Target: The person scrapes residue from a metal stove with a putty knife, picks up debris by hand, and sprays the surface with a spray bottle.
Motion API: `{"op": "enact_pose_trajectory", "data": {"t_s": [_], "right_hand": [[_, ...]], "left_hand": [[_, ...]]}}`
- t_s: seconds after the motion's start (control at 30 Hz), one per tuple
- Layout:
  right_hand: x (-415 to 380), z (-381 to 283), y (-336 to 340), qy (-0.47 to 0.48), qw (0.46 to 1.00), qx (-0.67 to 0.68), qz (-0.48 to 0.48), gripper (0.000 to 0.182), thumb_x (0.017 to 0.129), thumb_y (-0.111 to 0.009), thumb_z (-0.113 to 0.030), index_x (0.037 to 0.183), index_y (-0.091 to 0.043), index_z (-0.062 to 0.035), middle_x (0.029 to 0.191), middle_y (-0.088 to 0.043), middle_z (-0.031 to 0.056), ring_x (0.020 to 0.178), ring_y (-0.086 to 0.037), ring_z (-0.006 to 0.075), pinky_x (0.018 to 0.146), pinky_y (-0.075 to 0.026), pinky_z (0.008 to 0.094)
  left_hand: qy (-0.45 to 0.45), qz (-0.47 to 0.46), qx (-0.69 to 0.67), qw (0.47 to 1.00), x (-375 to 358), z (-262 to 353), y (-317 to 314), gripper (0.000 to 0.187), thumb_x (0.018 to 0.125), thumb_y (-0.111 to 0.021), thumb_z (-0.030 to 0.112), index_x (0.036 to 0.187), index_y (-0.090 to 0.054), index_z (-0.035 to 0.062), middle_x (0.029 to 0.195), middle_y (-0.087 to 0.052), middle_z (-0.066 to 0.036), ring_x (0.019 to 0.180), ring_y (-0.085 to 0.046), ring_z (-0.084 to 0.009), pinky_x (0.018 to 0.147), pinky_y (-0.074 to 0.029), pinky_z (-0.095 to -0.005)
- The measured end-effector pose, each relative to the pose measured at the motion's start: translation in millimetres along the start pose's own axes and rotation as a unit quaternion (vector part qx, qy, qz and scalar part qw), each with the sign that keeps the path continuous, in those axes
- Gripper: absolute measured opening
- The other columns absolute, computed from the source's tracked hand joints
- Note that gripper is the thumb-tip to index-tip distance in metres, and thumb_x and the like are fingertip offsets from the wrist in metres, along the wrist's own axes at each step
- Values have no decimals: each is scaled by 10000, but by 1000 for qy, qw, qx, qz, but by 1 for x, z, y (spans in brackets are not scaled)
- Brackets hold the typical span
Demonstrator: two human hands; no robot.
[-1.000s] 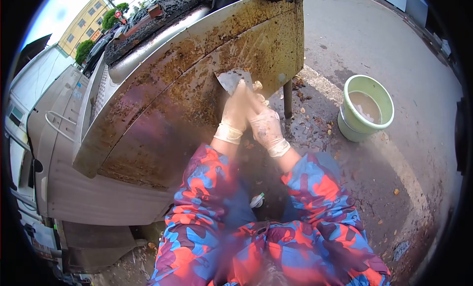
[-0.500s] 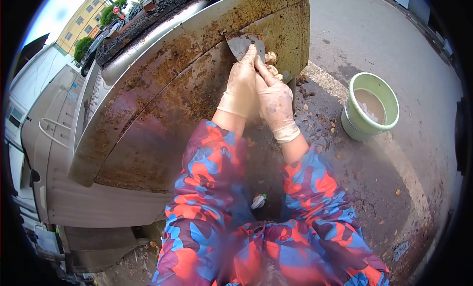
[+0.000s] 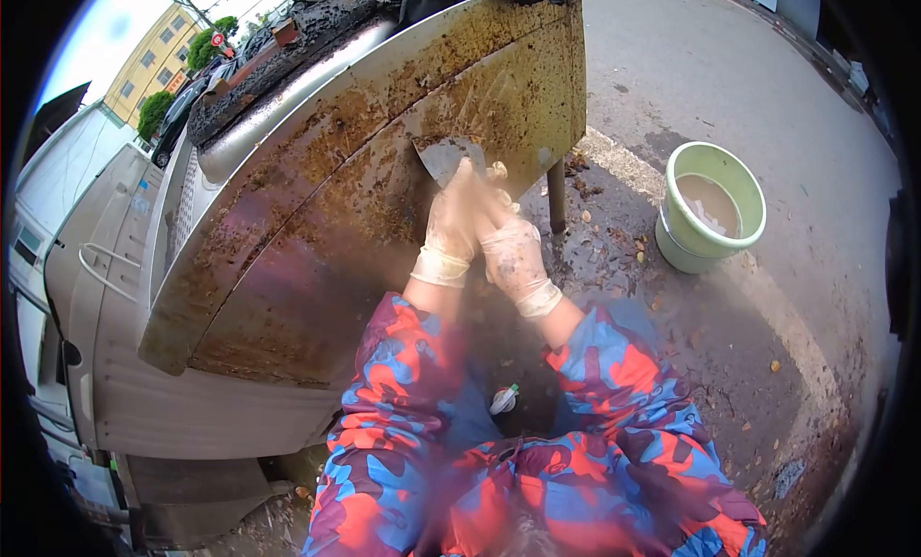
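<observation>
A wide metal scraper blade (image 3: pixel 447 158) lies against the stained, greasy metal panel (image 3: pixel 326 240) in front of me. Both hands wear pale, dirty gloves and meet at the scraper. My left hand (image 3: pixel 453 216) is closed on it, a finger reaching onto the blade. Just to the right, my right hand (image 3: pixel 508 245) is wrapped round the handle side, which the fingers mostly hide. Brown grime covers much of the panel, with smeared, lighter patches above the blade.
A light green bucket (image 3: pixel 676 231) with cloudy water stands on the ground at the right. A metal leg (image 3: pixel 556 197) supports the panel's right end. Wet debris and leaves lie below it. A small white and green item (image 3: pixel 504 399) is on the ground near my body.
Both hands and the scraper have moved down and slightly left along the panel. The grip looks the same. The view has shifted a little.
</observation>
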State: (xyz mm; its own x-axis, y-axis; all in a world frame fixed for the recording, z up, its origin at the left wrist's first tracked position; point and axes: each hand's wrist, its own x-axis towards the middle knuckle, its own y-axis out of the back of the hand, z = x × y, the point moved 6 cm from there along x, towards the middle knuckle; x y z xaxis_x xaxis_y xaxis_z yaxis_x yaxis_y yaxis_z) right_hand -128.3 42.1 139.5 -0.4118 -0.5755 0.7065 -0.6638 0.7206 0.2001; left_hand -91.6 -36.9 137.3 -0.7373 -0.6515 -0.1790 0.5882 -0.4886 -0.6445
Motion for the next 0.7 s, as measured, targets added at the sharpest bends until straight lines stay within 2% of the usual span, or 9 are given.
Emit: {"op": "enact_pose_trajectory", "data": {"t_s": [0.13,0.2,0.27,0.3,0.33,0.43,0.53,0.6,0.7], "right_hand": [[13,12,2,-105,992,63,-29,348,893,-502,-187,1226,-525,-91,1106,-592,173,1051,-572,268,851,-442,308],[19,12,5,-146,986,76,-18,350,890,-517,-206,1221,-532,-96,1053,-619,168,929,-618,225,790,-461,294],[28,24,5,-251,955,155,1,349,892,-526,-233,1220,-540,-114,808,-656,129,616,-592,158,596,-473,274],[31,23,7,-353,917,175,-63,399,836,-495,-86,1232,-526,-128,1069,-616,117,512,-533,108,521,-471,247],[40,23,9,-232,965,104,-62,378,874,-456,-80,1246,-509,-123,1191,-569,76,518,-539,123,539,-485,244],[42,31,19,-201,976,74,-30,342,903,-423,-76,1229,-522,-116,1298,-491,29,513,-533,130,554,-495,235],[42,20,32,-184,979,87,15,357,897,-459,-101,1249,-513,-132,1149,-595,47,495,-517,109,522,-477,237],[24,13,31,-293,921,253,30,346,912,-507,-290,1236,-538,-172,530,-503,-4,362,-383,63,365,-343,250],[9,6,27,-289,934,208,-24,349,905,-512,-297,1236,-535,-189,553,-539,39,373,-418,85,401,-378,264]], "left_hand": [[2,40,39,998,19,6,-3,416,912,-450,356,928,-574,-41,679,-548,-122,572,-556,-256,558,-496,-356],[-2,58,47,997,29,9,-4,392,905,-461,336,909,-574,-39,682,-550,-131,563,-554,-260,552,-496,-364],[-7,59,95,994,39,17,-14,380,899,-467,333,889,-567,-34,682,-550,-139,554,-550,-264,543,-495,-371],[5,47,113,993,50,18,-16,365,894,-474,330,870,-554,-25,686,-553,-147,550,-548,-272,538,-493,-380],[23,80,129,988,44,20,-31,366,894,-471,335,866,-543,-22,689,-556,-154,550,-546,-278,540,-492,-383],[23,105,141,984,51,14,-45,385,897,-456,343,874,-548,-31,673,-556,-151,552,-547,-276,544,-490,-380],[36,73,124,989,41,7,-55,405,902,-441,351,883,-553,-38,653,-554,-145,554,-547,-269,556,-490,-371],[23,60,106,992,26,2,-47,411,906,-435,354,894,-556,-39,642,-554,-139,555,-548,-266,565,-489,-366],[-25,70,105,992,26,-4,-12,403,905,-438,344,871,-564,-37,677,-558,-140,577,-550,-261,568,-488,-360]]}}
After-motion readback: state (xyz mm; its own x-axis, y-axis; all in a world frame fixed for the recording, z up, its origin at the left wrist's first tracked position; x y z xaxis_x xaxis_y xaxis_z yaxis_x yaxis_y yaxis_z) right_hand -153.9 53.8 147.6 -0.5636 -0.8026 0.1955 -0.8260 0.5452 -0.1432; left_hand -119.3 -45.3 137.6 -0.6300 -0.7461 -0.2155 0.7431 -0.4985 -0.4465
